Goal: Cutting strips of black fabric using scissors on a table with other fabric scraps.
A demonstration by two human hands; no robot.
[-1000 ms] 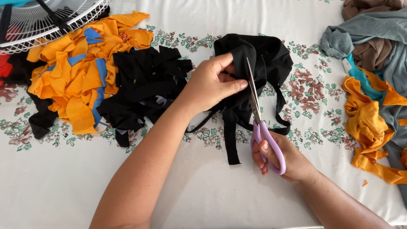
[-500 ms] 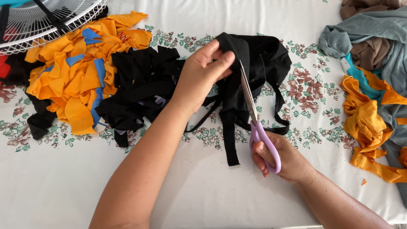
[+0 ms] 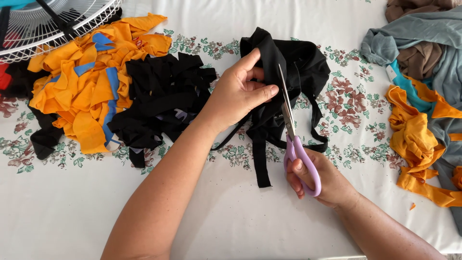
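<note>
My left hand pinches a fold of black cloth that lies on the flowered tablecloth. My right hand grips scissors with purple handles; their metal blades point away from me and run up along the edge of the cloth just right of my left fingers. Cut black strips hang down from the cloth toward me, the longest one lying between my two forearms.
A heap of cut black strips and a heap of orange and blue strips lie at the left. A white wire fan guard sits at the far left corner. Orange, teal, grey and brown garments are piled at the right.
My left hand has shifted its pinch on the black cloth and lifted the fold slightly. The scissors have advanced a little further up along the cloth.
</note>
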